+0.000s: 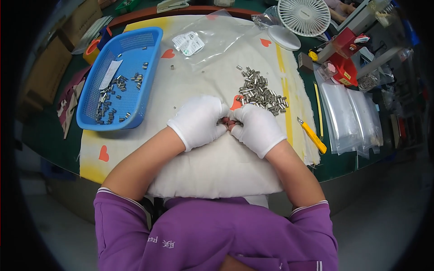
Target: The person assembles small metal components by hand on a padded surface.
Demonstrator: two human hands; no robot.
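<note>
My left hand point(202, 119) and my right hand point(260, 128), both in white gloves with some fingertips bare, meet over the middle of the cloth point(212, 167). Their fingers are pinched together around something small that is mostly hidden, so its kind does not show. Just beyond my right hand lies a loose pile of small shiny metal cylinders point(260, 89). More metal cylinders point(105, 106) are scattered in a blue plastic basket point(156, 49) to the left, along with a white paper slip point(110, 75).
A yellow utility knife point(312, 135) lies at the cloth's right edge, near clear plastic bags point(346, 115). At the back are an open clear bag with a label point(188, 43) and a white fan point(304, 17). Red holders point(343, 67) stand far right; cardboard boxes point(45, 72) stand left.
</note>
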